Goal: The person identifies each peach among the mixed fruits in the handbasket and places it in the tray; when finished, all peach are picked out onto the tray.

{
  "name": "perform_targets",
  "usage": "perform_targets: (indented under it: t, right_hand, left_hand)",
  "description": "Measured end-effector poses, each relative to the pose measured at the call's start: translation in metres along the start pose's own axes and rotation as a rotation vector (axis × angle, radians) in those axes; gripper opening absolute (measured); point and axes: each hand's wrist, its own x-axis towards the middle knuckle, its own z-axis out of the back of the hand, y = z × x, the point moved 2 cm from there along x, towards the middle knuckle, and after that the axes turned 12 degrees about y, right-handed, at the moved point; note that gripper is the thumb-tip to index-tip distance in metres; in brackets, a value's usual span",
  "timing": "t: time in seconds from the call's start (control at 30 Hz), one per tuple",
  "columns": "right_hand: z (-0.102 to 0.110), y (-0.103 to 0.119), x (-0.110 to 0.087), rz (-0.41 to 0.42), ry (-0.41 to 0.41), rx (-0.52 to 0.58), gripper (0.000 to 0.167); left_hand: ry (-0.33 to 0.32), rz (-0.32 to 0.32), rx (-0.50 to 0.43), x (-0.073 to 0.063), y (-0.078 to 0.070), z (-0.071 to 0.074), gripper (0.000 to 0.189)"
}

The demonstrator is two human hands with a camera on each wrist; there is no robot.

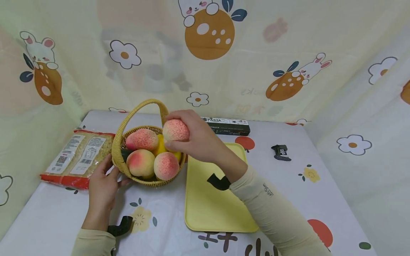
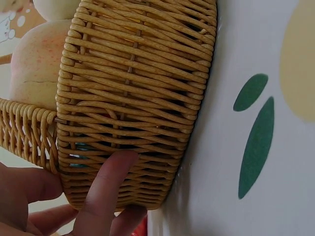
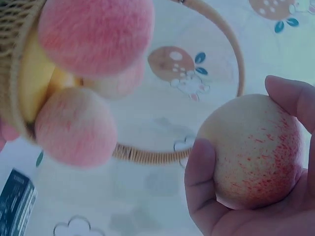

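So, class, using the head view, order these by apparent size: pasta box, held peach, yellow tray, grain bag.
1. Yellow tray
2. Grain bag
3. Pasta box, partly hidden
4. Held peach

Dressed in Cream, With Black at the Wrists

The right sleeve (image 1: pixel 282 213) is long, plain cream and close-fitting, with soft creases near the cuff. A small dark marking (image 1: pixel 267 190) is printed on its forearm, too small to read. The left sleeve (image 1: pixel 94 243) matches in colour; only its wrist end shows. Beside the left wrist juts a bent black piece (image 1: pixel 121 227), blunt-ended and smooth. A similar curved black piece (image 1: pixel 219 182) sits at the right wrist.
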Motion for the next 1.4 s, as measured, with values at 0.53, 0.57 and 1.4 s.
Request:
perform_targets:
  t: [0.53,0.57,1.4]
  right_hand:
    - [0.031,-0.051,-0.078,-0.135,-0.022,-0.109,0.062]
    - [0.03,-0.056,-0.083,-0.145,-0.015,-0.12,0.063]
    - [-0.013,-0.158,-0.003,-0.309,0.218,-0.265,0.069]
  left_hand:
    - [0.012,0.01,-0.057,0.001,0.003,0.001,0.058]
    - [0.013,0.006,-0.061,0.002,0.004,0.001,0.058]
    - [0.015,0.004,-0.055,0.003,0.003,0.002,0.058]
